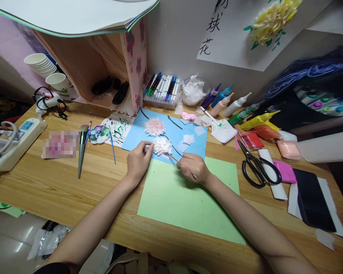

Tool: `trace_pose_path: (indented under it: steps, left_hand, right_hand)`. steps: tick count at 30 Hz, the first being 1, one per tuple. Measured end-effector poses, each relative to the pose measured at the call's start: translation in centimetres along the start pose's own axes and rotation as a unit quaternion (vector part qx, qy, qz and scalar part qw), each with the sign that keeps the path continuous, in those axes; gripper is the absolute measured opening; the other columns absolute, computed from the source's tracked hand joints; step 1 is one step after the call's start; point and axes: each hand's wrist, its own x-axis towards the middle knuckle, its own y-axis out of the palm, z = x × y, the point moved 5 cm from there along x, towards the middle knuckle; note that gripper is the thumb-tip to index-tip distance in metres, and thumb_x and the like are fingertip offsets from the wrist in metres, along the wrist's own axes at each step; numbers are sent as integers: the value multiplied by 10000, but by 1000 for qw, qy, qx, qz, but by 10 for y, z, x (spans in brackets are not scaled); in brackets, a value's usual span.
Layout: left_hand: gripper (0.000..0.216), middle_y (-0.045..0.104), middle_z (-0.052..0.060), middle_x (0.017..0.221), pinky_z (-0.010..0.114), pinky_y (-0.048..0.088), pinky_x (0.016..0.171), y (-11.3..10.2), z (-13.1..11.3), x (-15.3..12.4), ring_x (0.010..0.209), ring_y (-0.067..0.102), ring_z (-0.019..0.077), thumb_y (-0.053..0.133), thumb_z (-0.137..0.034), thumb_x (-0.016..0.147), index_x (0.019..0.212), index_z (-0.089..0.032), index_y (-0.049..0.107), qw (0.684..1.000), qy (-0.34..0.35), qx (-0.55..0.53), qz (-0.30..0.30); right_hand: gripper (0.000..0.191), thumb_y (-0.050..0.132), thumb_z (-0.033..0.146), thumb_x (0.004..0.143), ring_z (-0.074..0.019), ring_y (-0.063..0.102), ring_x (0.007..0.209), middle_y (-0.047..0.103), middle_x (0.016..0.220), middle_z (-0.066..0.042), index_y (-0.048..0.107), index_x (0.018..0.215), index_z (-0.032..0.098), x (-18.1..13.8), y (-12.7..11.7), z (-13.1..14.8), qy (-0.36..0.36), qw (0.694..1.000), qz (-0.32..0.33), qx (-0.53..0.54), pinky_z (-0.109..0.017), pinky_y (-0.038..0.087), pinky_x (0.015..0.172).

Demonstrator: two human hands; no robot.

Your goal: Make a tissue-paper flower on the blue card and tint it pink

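My right hand (193,167) is closed around a thin wooden stick (173,156). Its tip reaches the lower edge of a ruffled white paper flower (162,146) on a blue sheet (133,137). At the flower's left edge, my left hand (138,161) has its fingers bent and close together; whatever sits between the fingertips is too small to make out. A pale pink paper flower (154,126) lies just above the white one. Dark stem lines (174,122) run across the blue sheet, and small white paper squares (188,139) lie to the right.
A green sheet (188,209) lies under my right forearm. Black scissors (258,167) and a dark phone (316,199) lie right. Behind stand paint bottles (220,104), a marker box (162,89) and a bowl of white paper (194,91). Brushes (82,148) and a power strip (23,140) are left.
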Motion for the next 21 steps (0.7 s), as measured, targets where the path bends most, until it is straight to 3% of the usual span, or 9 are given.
trace_pose_path:
  steps: [5,8,12,14,17,21]
  left_hand:
    - [267,619,-16,677,227,334,582,-7,15,8,674,590,149,519,-408,850,1008,-216,616,995,-71,74,7]
    - [275,633,-10,693,233,324,580,-7,17,10,708,604,163,519,-417,848,1018,-221,612,992,-83,89,24]
    - [265,626,-21,681,238,310,572,-7,16,11,711,605,164,518,-422,848,1005,-229,611,992,-85,90,30]
    - [260,623,-23,677,240,308,571,-7,15,11,707,603,163,517,-421,849,997,-231,614,991,-87,92,30]
    - [261,625,-20,681,242,313,575,-6,15,11,705,603,163,512,-420,852,997,-231,618,991,-86,95,31]
    - [265,632,-13,683,243,315,577,-6,17,10,719,610,171,511,-423,851,1000,-233,621,990,-89,102,31]
  right_hand:
    - [413,225,224,967,-148,413,520,533,536,-30,492,653,198,-2,2,-7,68,996,-3,51,-296,339,540]
    - [481,203,302,985,-135,424,493,504,517,-24,454,586,206,2,2,-14,157,982,-31,98,-290,361,535]
    - [560,238,458,974,-110,446,420,456,433,5,383,492,211,14,3,-35,363,913,-66,176,-265,371,499]
    - [588,259,530,949,-101,419,360,416,354,24,369,469,210,23,5,-46,431,874,-66,214,-252,351,456]
    - [620,275,596,917,-86,381,301,414,295,27,378,449,203,34,7,-57,471,842,-59,257,-235,316,408]
    - [643,290,603,910,-85,403,312,451,318,13,447,449,184,28,2,-55,468,830,-80,292,-233,295,393]
